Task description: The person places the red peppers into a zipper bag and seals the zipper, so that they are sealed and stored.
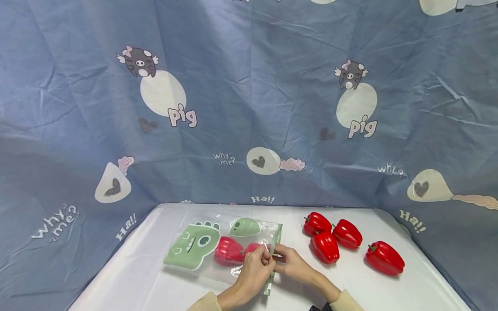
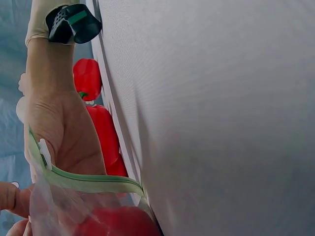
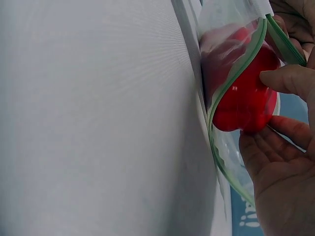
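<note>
A blue printed cloth (image 1: 218,86) fills the upper frame behind a white table (image 1: 128,276). At lower left of centre, a clear zip bag (image 1: 204,247) with green monster printing lies on the table, its green zip strip (image 1: 277,235) toward the right. Inside it, a first red pepper (image 1: 227,252) shows through the plastic, and just right of that a second red pepper (image 1: 252,247).

At bottom centre, the left hand (image 1: 254,268) has its fingers curled in, pinching the bag's edge at the strip. Touching distance to its right, the right hand (image 1: 293,262) is partly closed; the right wrist view shows its thumb and fingers round a pepper at the bag's gaping mouth.

Right of the hands, an upper pepper (image 1: 317,223), a lower pepper (image 1: 324,248) and a middle pepper (image 1: 347,234) cluster together. Farther right, at lower right, a lone pepper (image 1: 384,258) lies apart, stem leftward.
</note>
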A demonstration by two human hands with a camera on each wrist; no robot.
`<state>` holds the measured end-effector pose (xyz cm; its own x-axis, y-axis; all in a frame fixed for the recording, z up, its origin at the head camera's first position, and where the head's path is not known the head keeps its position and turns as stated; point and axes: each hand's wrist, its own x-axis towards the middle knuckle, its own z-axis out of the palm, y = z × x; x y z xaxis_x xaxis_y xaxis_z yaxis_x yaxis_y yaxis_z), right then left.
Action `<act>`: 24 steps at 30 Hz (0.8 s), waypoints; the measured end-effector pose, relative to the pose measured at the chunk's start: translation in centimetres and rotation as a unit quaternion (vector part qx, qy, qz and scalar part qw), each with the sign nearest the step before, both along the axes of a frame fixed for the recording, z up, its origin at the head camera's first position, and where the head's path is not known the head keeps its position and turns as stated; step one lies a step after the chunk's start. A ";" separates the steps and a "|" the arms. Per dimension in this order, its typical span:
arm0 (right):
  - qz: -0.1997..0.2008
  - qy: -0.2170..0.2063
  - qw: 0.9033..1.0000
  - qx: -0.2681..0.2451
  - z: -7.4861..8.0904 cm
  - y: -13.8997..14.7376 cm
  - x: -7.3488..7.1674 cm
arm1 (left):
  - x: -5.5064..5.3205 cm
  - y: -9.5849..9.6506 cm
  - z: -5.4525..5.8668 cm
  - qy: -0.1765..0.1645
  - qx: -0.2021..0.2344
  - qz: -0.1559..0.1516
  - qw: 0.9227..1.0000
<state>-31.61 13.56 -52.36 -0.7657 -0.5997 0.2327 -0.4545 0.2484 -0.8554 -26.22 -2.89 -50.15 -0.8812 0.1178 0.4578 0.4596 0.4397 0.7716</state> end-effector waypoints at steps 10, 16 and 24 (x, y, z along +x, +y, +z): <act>-0.004 -0.005 1.000 0.007 0.1 -0.6 -0.1 | 0.0 -0.1 0.0 0.010 -0.006 0.001 1.000; -0.010 0.007 1.000 0.013 0.1 -0.2 0.1 | 0.0 0.0 0.1 0.006 -0.007 0.007 1.000; -0.002 0.020 1.000 0.006 0.1 0.7 0.2 | -0.1 0.0 0.0 0.002 -0.009 0.015 1.000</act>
